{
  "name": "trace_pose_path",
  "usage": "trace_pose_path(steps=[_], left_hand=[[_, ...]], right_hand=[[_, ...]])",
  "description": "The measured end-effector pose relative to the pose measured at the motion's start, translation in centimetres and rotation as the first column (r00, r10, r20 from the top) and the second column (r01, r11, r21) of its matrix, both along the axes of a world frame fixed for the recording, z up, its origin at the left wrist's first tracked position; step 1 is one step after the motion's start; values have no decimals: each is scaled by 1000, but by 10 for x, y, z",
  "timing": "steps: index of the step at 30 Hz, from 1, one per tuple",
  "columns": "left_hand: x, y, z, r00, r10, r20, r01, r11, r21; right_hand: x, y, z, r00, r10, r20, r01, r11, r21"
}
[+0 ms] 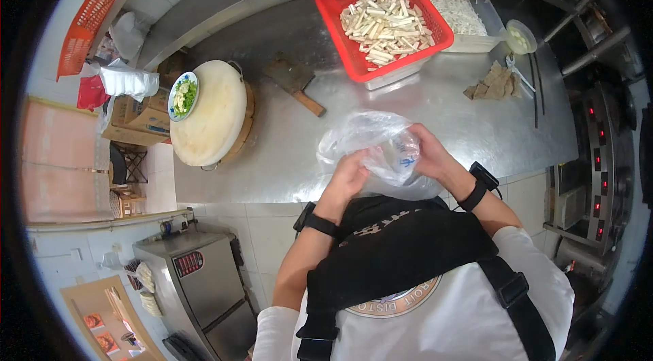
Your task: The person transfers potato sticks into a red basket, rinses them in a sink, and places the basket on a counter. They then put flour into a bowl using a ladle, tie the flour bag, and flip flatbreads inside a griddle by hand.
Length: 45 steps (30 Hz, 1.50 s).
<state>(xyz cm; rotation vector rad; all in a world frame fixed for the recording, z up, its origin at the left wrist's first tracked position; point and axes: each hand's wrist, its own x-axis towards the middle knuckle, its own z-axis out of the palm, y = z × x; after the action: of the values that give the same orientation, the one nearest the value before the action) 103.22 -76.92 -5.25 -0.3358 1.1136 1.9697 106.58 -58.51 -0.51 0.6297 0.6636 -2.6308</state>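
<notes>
A clear plastic bag [371,130] with blue print hangs between my two hands, just in front of my body at the table's near edge. My left hand [350,172] is closed on its left side, thumb and fingers bunching the film. At the opposite side, my right hand [430,151] grips the bag near the print, with some fingers hidden behind the plastic. The bag's mouth looks spread between them. Beyond it on the steel table [286,157] stands a red basket [333,38] of pale cut sticks [388,24].
At left, a round chopping board [211,116] carries a bowl of chopped greens [183,97]. A cleaver [292,79] lies beside it. Right of the basket are a tub of white strips [459,18], a brown cloth [494,82] and chopsticks [537,92]. Cooking equipment [598,164] stands at far right.
</notes>
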Motion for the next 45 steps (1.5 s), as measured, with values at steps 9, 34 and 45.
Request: trace_pose_path(steps=[9, 34, 45], left_hand=[[-2, -67, -25, 983, -116, 142, 63, 943, 328], [-47, -20, 22, 398, -666, -631, -219, 599, -770], [0, -9, 79, 198, -711, -675, -525, 505, -685]], right_hand=[[-12, 54, -82, 997, -25, 69, 36, 983, -177], [7, 42, -30, 353, 868, 349, 481, -488, 728], [82, 81, 53, 788, 599, -144, 391, -306, 868]])
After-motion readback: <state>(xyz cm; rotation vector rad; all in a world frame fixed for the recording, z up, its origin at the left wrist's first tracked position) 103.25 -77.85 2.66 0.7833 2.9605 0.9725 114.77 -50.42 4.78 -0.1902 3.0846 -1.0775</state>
